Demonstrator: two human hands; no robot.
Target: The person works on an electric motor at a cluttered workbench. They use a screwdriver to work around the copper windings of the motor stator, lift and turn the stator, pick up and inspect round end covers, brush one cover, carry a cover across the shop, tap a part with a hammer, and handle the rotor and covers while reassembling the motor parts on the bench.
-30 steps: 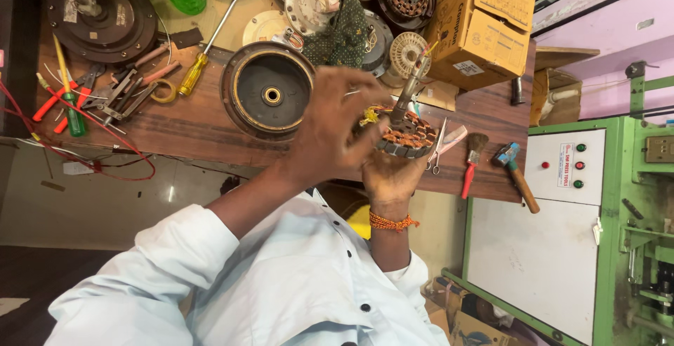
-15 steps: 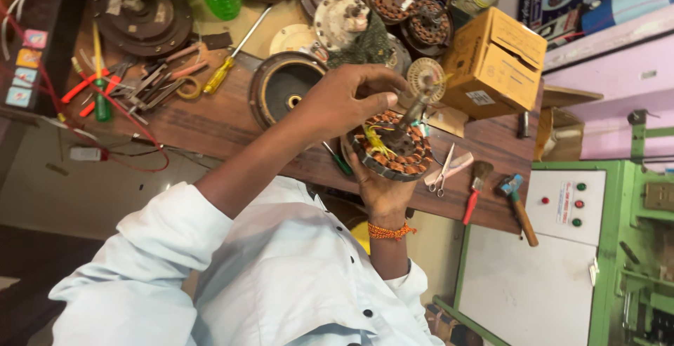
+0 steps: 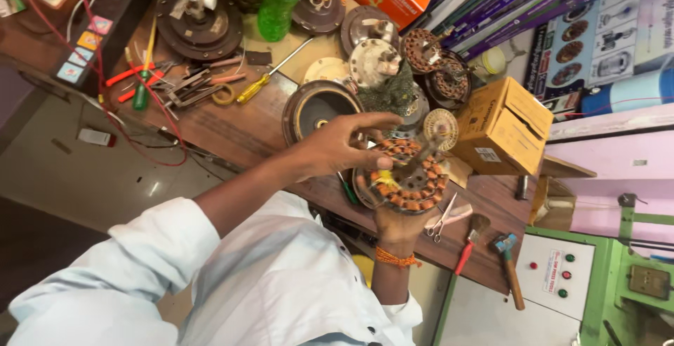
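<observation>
The wooden workbench (image 3: 232, 125) now fills more of the view than half a second ago, its far clutter of motor housings showing fully. Near its front edge the right hand (image 3: 401, 225) grips the copper-wound stator (image 3: 404, 177) from beneath, as before. The left hand (image 3: 344, 146) has spread its fingers over the stator's rim, thumb touching; whether it pinches a wire there is unclear. Scissors (image 3: 444, 218) lie just beside.
</observation>
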